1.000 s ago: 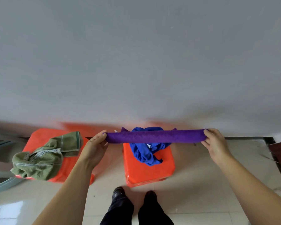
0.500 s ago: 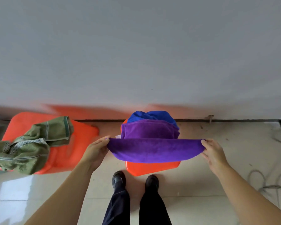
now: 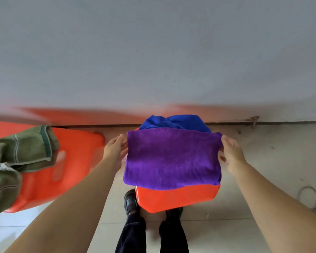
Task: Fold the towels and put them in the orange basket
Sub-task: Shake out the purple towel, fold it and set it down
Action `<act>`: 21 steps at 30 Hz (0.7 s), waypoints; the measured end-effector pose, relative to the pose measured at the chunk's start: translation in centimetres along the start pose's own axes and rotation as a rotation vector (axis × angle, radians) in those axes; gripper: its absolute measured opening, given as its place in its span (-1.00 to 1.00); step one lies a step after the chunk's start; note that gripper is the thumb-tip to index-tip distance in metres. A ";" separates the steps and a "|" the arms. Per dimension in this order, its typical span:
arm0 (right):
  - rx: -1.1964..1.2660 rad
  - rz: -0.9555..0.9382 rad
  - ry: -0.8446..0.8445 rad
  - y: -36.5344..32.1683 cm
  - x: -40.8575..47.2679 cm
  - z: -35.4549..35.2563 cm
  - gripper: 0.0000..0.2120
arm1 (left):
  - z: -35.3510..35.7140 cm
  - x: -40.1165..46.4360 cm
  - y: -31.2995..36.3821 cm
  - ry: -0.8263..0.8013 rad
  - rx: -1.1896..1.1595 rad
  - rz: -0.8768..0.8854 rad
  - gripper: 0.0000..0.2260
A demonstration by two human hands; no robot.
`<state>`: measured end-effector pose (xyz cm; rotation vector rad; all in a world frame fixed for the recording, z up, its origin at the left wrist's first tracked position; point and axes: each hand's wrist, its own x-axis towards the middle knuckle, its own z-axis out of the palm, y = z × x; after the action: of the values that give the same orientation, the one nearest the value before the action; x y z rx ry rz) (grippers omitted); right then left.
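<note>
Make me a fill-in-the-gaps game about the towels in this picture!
1. Both hands hold the ____ towel by its sides.
2. The cloth bunched behind that towel is ____.
3. The green towel hangs over the basket on the person's ____ side.
4. The left hand and right hand are on ____ sides of the towel.

Missing words: purple; blue; left; opposite

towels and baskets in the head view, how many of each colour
purple towel: 1, held between the left hand and right hand
blue towel: 1, behind the purple one
green towel: 1, draped over the left basket
orange basket: 2, one on the left, one in front
total: 3 towels, 2 baskets, 5 things
</note>
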<state>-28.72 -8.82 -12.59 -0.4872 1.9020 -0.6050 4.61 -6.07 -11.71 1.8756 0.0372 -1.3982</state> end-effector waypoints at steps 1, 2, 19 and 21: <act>-0.006 0.037 -0.032 0.7 -0.7 0.0 -0.78 | -0.4 -0.4 -0.9 -0.007 0.045 -0.009 -0.87; -0.025 0.073 -0.051 1.4 -1.3 -0.1 -0.73 | -0.8 -0.8 -1.8 -0.013 0.141 -0.012 -0.84; 0.939 0.542 -0.092 5.5 -10.5 1.1 -0.81 | -3.9 -5.8 -4.8 -0.162 -0.247 -0.350 -0.92; 1.034 0.472 -0.058 4.9 -11.0 1.1 -0.89 | -4.2 -6.1 -4.3 -0.173 -0.328 -0.348 -0.93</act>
<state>-23.84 1.26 -8.08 0.5816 1.3266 -1.1051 3.59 1.90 -8.70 1.5182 0.4974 -1.6681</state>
